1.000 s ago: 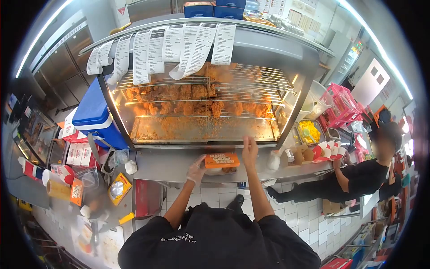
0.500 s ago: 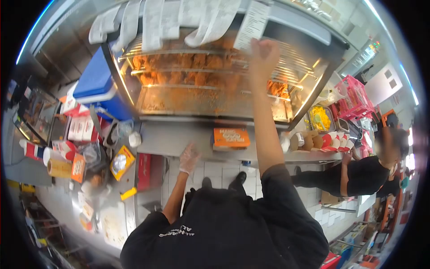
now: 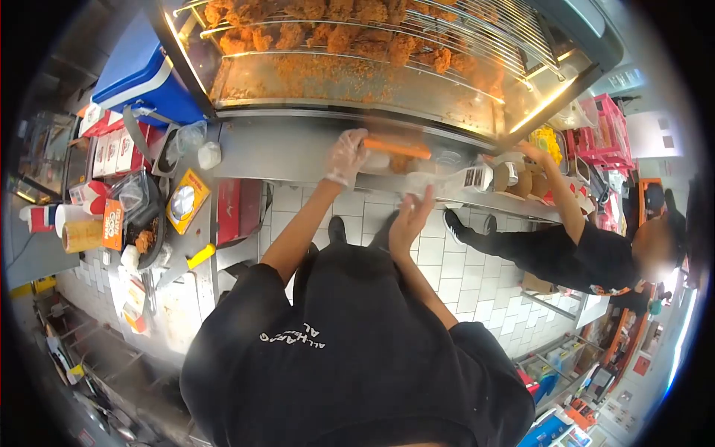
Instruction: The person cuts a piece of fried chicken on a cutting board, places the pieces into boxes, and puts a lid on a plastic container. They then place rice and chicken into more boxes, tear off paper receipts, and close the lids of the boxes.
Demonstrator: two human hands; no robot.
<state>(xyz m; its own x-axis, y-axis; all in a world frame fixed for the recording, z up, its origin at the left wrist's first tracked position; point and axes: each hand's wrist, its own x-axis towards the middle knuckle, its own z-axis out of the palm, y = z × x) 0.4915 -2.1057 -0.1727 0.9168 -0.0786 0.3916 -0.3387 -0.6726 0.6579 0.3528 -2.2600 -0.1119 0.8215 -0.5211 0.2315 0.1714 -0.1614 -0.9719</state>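
My left hand [image 3: 346, 156], in a clear glove, grips the left end of an orange boxed meal [image 3: 398, 147] on the steel counter [image 3: 283, 153] below the warming cabinet. The box is blurred. Lower down, over the tiled floor, my right hand [image 3: 410, 220] pinches a white printed receipt [image 3: 450, 179] that stretches right towards the counter edge. Both my arms come out of black sleeves.
The glass warming cabinet [image 3: 357, 71] holds racks of fried chicken. A blue cooler [image 3: 141, 71] and red-and-white boxes [image 3: 112, 153] stand to the left, with a pink crate [image 3: 607, 134] at right. A co-worker in black [image 3: 588, 253] reaches a hand [image 3: 532, 153] onto the counter's right end.
My right hand came down from the tickets on top of the cabinet with a receipt. My left hand rose back to the orange box. The view tilted down.
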